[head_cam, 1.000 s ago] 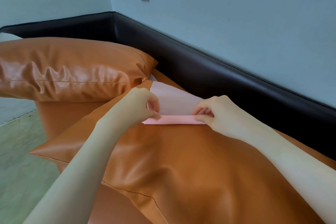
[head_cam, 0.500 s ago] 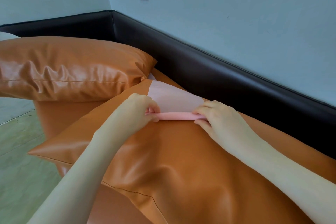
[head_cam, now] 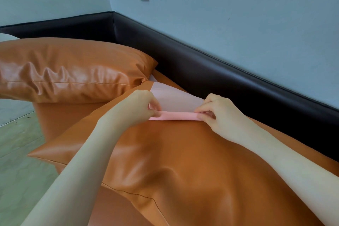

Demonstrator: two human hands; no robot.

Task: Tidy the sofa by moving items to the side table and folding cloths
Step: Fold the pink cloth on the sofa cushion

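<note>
So we've got the pink cloth [head_cam: 176, 105] lying on the near orange cushion [head_cam: 183, 161] of the sofa [head_cam: 211, 71], its front edge rolled into a narrow band. Our left hand [head_cam: 136, 105] pinches the band's left end between thumb and curled fingers, and our right hand [head_cam: 219, 113] pinches the right end. A second orange cushion [head_cam: 73, 68] sits behind to the left.

A pale pink cloth [head_cam: 176, 100] lies on an orange cushion [head_cam: 183, 161], its near edge rolled into a narrow band. The left hand [head_cam: 141, 106] pinches one end of the band, the right hand [head_cam: 218, 113] the other (fingers curled). A second orange cushion [head_cam: 69, 69] lies behind, against the sofa's dark backrest [head_cam: 220, 71].
</note>
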